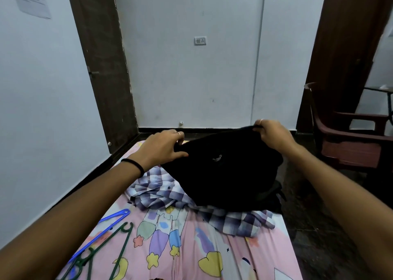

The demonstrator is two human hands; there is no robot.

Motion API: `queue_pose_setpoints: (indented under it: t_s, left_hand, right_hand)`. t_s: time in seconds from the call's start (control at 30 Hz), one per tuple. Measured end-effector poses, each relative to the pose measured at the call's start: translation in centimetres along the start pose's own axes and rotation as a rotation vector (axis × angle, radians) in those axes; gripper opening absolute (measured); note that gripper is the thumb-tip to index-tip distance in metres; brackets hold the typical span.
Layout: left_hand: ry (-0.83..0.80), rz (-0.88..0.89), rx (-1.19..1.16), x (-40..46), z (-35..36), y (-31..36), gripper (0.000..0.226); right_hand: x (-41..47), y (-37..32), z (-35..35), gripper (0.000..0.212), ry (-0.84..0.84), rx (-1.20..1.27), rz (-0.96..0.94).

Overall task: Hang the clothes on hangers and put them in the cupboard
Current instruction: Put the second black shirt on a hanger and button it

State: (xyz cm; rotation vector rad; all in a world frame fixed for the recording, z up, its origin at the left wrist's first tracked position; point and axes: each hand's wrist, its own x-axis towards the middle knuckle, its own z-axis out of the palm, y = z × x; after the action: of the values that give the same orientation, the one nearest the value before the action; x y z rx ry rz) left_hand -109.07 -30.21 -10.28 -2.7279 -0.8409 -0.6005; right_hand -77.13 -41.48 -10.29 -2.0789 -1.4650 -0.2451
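1. Pink cartoon-print bedsheet [191, 248] carries everything: both hands lift one black garment [223, 173] over one checked shirt [157, 191].
2. Left hand [161, 150] and right hand [274, 134] each pinch its top edge; spread it flat and find the shoulders (likely a T-shirt).
3. Two hangers wait: blue hanger [110, 222], green hanger [110, 243].

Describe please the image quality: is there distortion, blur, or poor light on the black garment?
Head view: wide-angle distortion bends the door frame and stretches both forearms; light is dim and flat, so the black garment held by the left hand and right hand shows almost no folds; its small white print is blurred; the hangers stay fairly clear.
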Motion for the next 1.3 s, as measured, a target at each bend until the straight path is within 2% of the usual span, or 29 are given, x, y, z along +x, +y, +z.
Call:
queue_pose_setpoints:
  t_s: [0.13, 0.27, 0.5, 0.63, 0.73, 0.8, 0.83, 0.9, 0.97, 1.03, 1.07, 1.13, 1.17, 1.3]
  left_hand:
    - [0.142, 0.006, 0.042, 2.7, -3.1, -1.1, 0.029]
    - [0.279, -0.011, 0.083, 7.1, -9.3, -2.7, 0.02]
    - [0.388, -0.161, 0.202, 15.7, -22.6, -3.6, 0.028]
    - [0.545, -0.215, 0.239, 18.0, -28.3, -2.0, 0.036]
    - [0.813, -0.182, 0.41, 17.5, -30.8, -0.3, 0.033]
    - [0.856, -0.162, 0.53, 17.1, -31.8, 0.0, 0.03]
    - [0.791, -0.17, 0.565, 17.0, -32.2, -0.2, 0.029]
    - [0.624, -0.212, 0.615, 16.9, -33.0, -0.5, 0.028]
    - [0.611, -0.214, 0.672, 16.9, -33.7, -0.4, 0.025]
    - [0.647, -0.162, 0.704, 17.0, -33.9, -0.2, 0.025]
    - [0.558, -0.143, 0.701, 17.0, -33.8, 0.3, 0.025]
    - [0.26, -0.168, 0.586, 16.6, -33.8, 1.2, 0.025]
    - [0.197, -0.186, 0.492, 16.4, -33.9, 1.6, 0.025]
    - [0.268, -0.179, 0.192, 15.0, -36.5, 1.5, 0.029]
  right_hand:
    - [3.6, -2.2, -5.9, 0.023, 0.08, -0.152, -0.072]
    - [6.4, -4.4, -11.3, 0.03, 0.23, -0.235, -0.103]
    - [11.5, -8.7, -20.9, 0.025, 0.433, -0.306, -0.098]
    - [13.2, -11.3, -26.9, 0.029, 0.663, -0.306, -0.093]
    - [13.1, -12.3, -30.9, 0.036, 0.934, -0.326, -0.128]
    - [12.8, -12.1, -33.3, 0.034, 1.028, -0.436, -0.228]
    - [12.6, -12.0, -34.3, 0.033, 0.972, -0.548, -0.303]
    - [11.4, -11.8, -35.9, 0.034, 0.729, -0.811, -0.43]
    - [10.2, -11.9, -37.1, 0.033, 0.685, -0.906, -0.464]
    - [10.0, -12.3, -38.0, 0.03, 0.747, -0.748, -0.432]
    - [10.2, -12.4, -38.3, 0.028, 0.705, -0.677, -0.376]
    - [10.1, -12.8, -38.3, 0.028, 0.472, -0.614, -0.275]
    - [9.9, -12.9, -38.2, 0.028, 0.406, -0.6, -0.248]
    - [8.3, -12.9, -38.5, 0.032, 0.41, -0.445, -0.289]
